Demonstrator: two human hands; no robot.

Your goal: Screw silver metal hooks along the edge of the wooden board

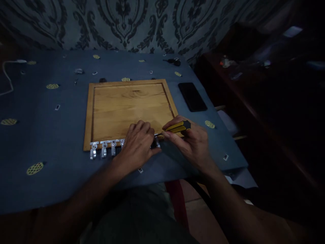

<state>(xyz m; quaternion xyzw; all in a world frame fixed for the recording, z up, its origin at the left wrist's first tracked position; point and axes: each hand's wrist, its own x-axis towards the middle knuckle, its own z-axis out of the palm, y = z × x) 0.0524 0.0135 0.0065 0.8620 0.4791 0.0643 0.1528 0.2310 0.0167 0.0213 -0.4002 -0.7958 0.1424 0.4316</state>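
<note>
A framed wooden board (129,108) lies flat on the table. Silver metal hooks (104,149) are lined up along its near edge, toward the left. Bent over that edge, my left hand (139,144) presses a metal hook (157,142) against the wood; its palm covers part of the row. My right hand (193,140) grips a yellow and black screwdriver (177,127), held at a slant. The tip points left and down to the hook beside my left fingers. Whether it sits in a screw cannot be made out.
A black phone (193,97) lies right of the board on the patterned blue tablecloth (63,135). Small metal pieces (79,71) rest behind the board, and a dark object (174,61) lies farther back. A white cable (10,79) runs at far left. Patterned wall (124,27) borders the back.
</note>
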